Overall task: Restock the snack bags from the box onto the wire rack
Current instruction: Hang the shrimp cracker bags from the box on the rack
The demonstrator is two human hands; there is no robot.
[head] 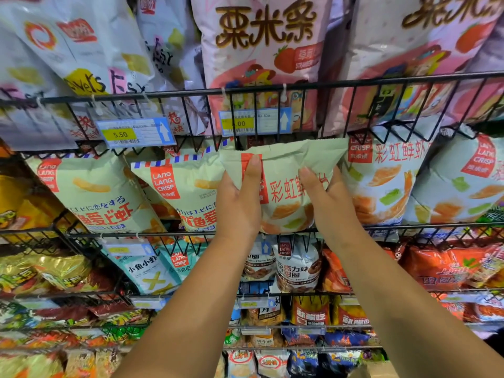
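A pale green snack bag (289, 170) with a red logo and red characters sits in the middle tier of the black wire rack (272, 90). My left hand (240, 203) grips its left side, thumb lying over the red logo. On the bag's right side is my right hand (327, 197), with the thumb pressed on the front. The bag's bottom edge rests just behind the tier's front rail (409, 227). No box is in view.
Matching green bags (381, 181) stand to the right, beige Lang Lang Crisp bags (174, 192) to the left. Large pink bags (261, 50) fill the tier above, with price tags (133, 133) clipped to its rail. Lower tiers hold several more snack bags.
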